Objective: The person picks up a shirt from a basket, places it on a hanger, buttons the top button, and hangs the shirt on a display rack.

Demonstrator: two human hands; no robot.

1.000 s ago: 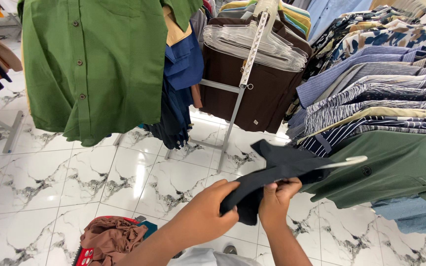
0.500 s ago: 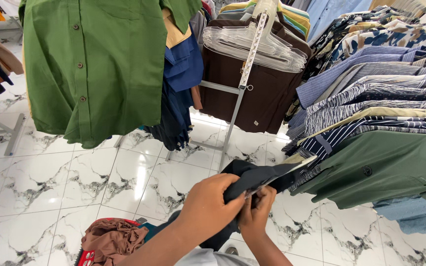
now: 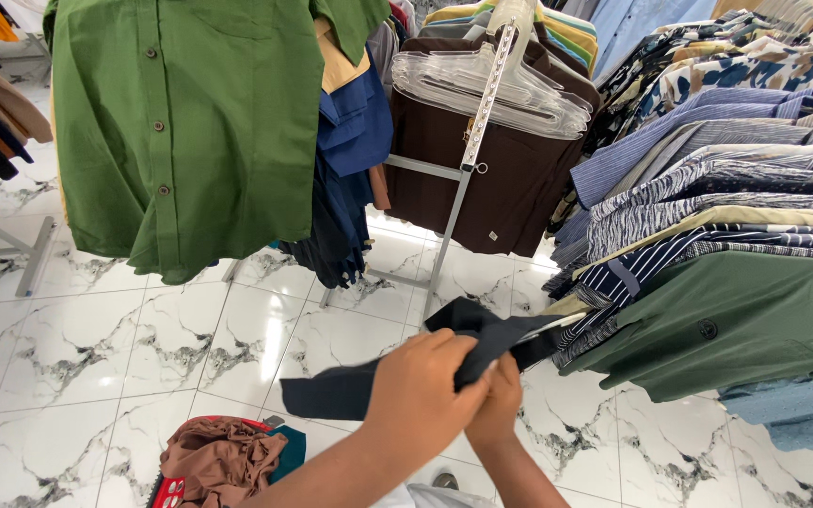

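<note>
Two hands on one dark navy garment [image 3: 406, 372], held in the air above the white marble floor [image 3: 87, 348]. Left hand [image 3: 421, 390] closed over the cloth near its middle, fingers curled down over the fold; right hand [image 3: 496, 404] just behind and right of it, pinching the same cloth, mostly hidden by the left. One end of the garment trails out left of the grip; the other rises up and right towards a pale hanger tip [image 3: 566, 322] that pokes from it.

Judgement: the garment appears to be mid-handling on or off the hanger, cloth bunched at the grip. Any further working of the cloth would call for one hand to stay closed while the other shifts along the fabric.

Room: right of the grip, close, a rack of striped and plain folded-over shirts [image 3: 708, 202], with a dark green shirt [image 3: 736, 320] nearest; the hanger tip sits just beside them. Ahead, a brown shirt on a metal stand [image 3: 496, 179] under clear hangers [image 3: 491, 89]. Ahead-left, a hanging green button shirt [image 3: 190, 132]. Below-left, a basket of crumpled brown cloth [image 3: 218, 461]. Open floor lies ahead and left of the grip.
</note>
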